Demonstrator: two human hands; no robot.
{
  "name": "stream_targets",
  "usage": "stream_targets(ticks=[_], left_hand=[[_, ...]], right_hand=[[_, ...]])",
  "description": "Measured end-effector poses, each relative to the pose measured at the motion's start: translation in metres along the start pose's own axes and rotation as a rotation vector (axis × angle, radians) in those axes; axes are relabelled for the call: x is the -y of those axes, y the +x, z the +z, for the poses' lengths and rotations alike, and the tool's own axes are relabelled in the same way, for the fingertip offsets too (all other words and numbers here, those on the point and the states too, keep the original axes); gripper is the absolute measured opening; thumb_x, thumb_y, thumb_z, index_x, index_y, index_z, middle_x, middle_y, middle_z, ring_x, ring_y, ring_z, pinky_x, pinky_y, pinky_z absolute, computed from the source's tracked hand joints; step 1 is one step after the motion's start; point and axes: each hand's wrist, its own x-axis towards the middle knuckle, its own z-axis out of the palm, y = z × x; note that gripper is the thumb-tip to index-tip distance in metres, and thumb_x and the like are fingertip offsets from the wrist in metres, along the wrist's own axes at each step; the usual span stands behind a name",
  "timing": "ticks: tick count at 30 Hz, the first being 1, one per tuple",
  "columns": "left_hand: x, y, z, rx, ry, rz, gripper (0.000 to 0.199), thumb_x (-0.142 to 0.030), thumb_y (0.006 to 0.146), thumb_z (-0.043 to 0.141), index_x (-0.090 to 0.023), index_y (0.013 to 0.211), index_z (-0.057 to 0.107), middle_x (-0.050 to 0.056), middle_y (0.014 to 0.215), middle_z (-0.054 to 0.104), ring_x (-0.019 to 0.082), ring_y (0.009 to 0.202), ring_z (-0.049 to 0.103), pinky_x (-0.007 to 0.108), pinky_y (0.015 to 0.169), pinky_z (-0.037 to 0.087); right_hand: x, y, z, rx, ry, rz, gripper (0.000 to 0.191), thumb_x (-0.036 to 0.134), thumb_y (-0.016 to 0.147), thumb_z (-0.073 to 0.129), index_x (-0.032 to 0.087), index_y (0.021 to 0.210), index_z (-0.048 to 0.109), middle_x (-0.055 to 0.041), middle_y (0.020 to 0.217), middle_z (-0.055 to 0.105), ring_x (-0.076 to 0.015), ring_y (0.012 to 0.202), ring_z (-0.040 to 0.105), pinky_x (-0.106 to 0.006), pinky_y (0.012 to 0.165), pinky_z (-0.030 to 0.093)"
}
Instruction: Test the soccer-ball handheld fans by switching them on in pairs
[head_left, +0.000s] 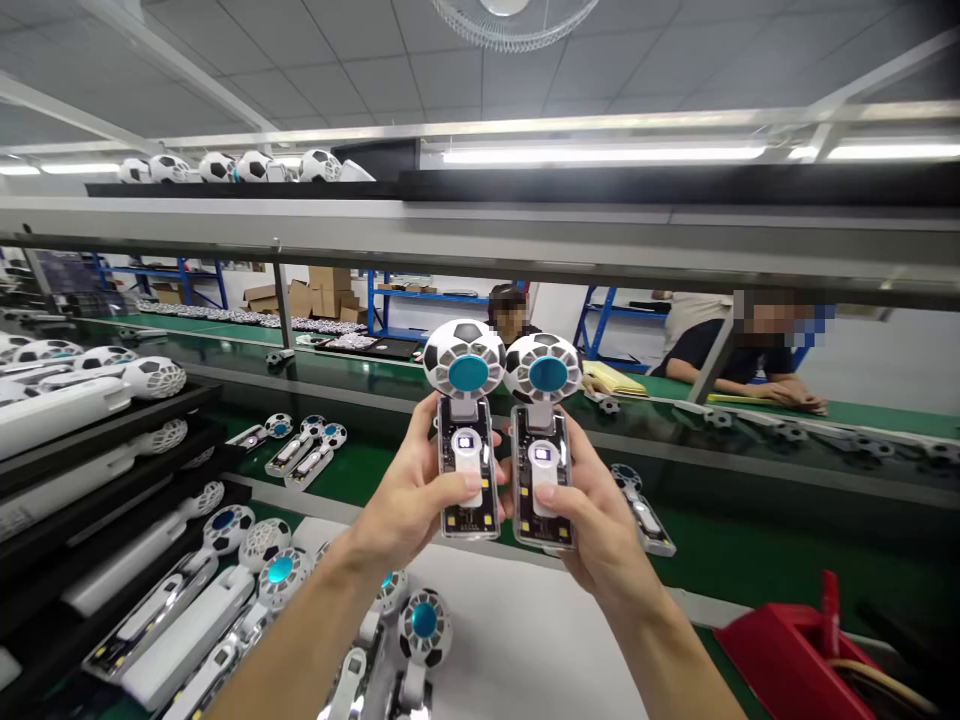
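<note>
- Holding two football-patterned handheld fans upright, the left hand [416,495] and the right hand [600,525] sit side by side, neither clearly nearer than the other.
- Each hand is closed around a clear casing showing a circuit board, with fingers curled behind and the thumb pressed on a white front piece. The left fan [469,480] is in the left hand, the right fan [541,490] in the right.
- Both fans' long axes run straight away from the person, with the round black-and-white heads at the far end, just beside each other. Each head has a teal hub [469,373].
- Below the hands, more fans lie on a white work surface [525,640].
- At lower right sits a red plastic holder [795,650].
- Along the left, black trays [112,450] carry white fan handles and round fan heads.
- Ahead, a green conveyor belt [390,470] runs crosswise, with loose fan parts on it.
- Beyond it, two co-workers [720,350] lean at a further bench, near cardboard boxes [322,295] and blue shelving [420,295].
- High up, a row of fan heads [225,167] sits on a black shelf.
</note>
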Motion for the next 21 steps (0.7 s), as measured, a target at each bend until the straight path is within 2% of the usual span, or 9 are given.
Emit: stream_targets(ticks=[5, 9, 13, 15, 17, 19, 21], left_hand=[[-0.002, 0.0, 0.003, 0.058, -0.061, -0.011, 0.074, -0.016, 0.076, 0.074, -0.026, 0.133, 0.028, 0.006, 0.101, 0.068, 0.021, 0.073, 0.071, 0.035, 0.067, 0.058], [-0.006, 0.0, 0.003, 0.011, -0.066, -0.018, 0.082, -0.009, 0.069, 0.075, -0.028, 0.133, 0.027, 0.004, 0.103, 0.066, 0.021, 0.074, 0.072, 0.034, 0.066, 0.058], [-0.006, 0.0, 0.004, -0.01, -0.054, -0.009, 0.086, -0.01, 0.069, 0.077, -0.029, 0.135, 0.025, 0.003, 0.105, 0.064, 0.02, 0.074, 0.071, 0.034, 0.067, 0.059], [-0.004, 0.001, 0.005, -0.017, -0.051, -0.011, 0.077, -0.02, 0.075, 0.078, -0.028, 0.134, 0.028, 0.005, 0.107, 0.064, 0.019, 0.075, 0.07, 0.035, 0.068, 0.06], [0.0, 0.002, 0.007, -0.065, -0.055, -0.019, 0.057, -0.032, 0.084, 0.072, -0.026, 0.127, 0.036, 0.006, 0.107, 0.064, 0.017, 0.075, 0.069, 0.032, 0.064, 0.061], [0.004, 0.004, 0.008, -0.133, -0.064, -0.029, 0.038, -0.038, 0.09, 0.064, -0.025, 0.118, 0.041, 0.005, 0.106, 0.064, 0.015, 0.071, 0.068, 0.028, 0.058, 0.059], [0.008, 0.006, 0.007, -0.172, -0.073, -0.033, 0.029, -0.037, 0.092, 0.061, -0.024, 0.112, 0.043, 0.003, 0.102, 0.065, 0.013, 0.067, 0.067, 0.025, 0.054, 0.058]], right_hand=[[0.002, -0.001, -0.002, 0.038, -0.008, -0.01, 0.085, 0.025, 0.081, 0.072, 0.03, 0.151, 0.025, -0.005, 0.096, 0.07, -0.021, 0.073, 0.068, -0.035, 0.068, 0.058], [-0.002, 0.001, -0.011, 0.044, -0.035, -0.041, 0.091, 0.024, 0.078, 0.075, 0.031, 0.153, 0.023, -0.0046, 0.095, 0.07, -0.0211, 0.074, 0.068, -0.034, 0.067, 0.057], [-0.003, 0.003, -0.012, -0.012, -0.056, -0.04, 0.089, 0.025, 0.078, 0.076, 0.031, 0.152, 0.027, -0.0047, 0.097, 0.069, -0.0205, 0.075, 0.067, -0.033, 0.066, 0.058], [-0.004, 0.004, -0.01, -0.044, -0.041, -0.015, 0.077, 0.034, 0.082, 0.074, 0.029, 0.147, 0.034, -0.005, 0.093, 0.069, -0.0197, 0.069, 0.066, -0.031, 0.061, 0.057], [-0.006, 0.004, -0.007, -0.07, -0.014, 0.03, 0.057, 0.045, 0.09, 0.065, 0.025, 0.139, 0.043, -0.0045, 0.084, 0.067, -0.0182, 0.061, 0.064, -0.029, 0.053, 0.054], [-0.008, 0.005, -0.003, -0.097, 0.017, 0.065, 0.043, 0.046, 0.094, 0.058, 0.024, 0.13, 0.048, -0.0026, 0.076, 0.065, -0.0164, 0.055, 0.061, -0.026, 0.049, 0.05], [-0.01, 0.005, 0.001, -0.12, 0.049, 0.075, 0.036, 0.043, 0.094, 0.059, 0.025, 0.124, 0.05, -0.0008, 0.073, 0.064, -0.0153, 0.053, 0.061, -0.025, 0.048, 0.049]])
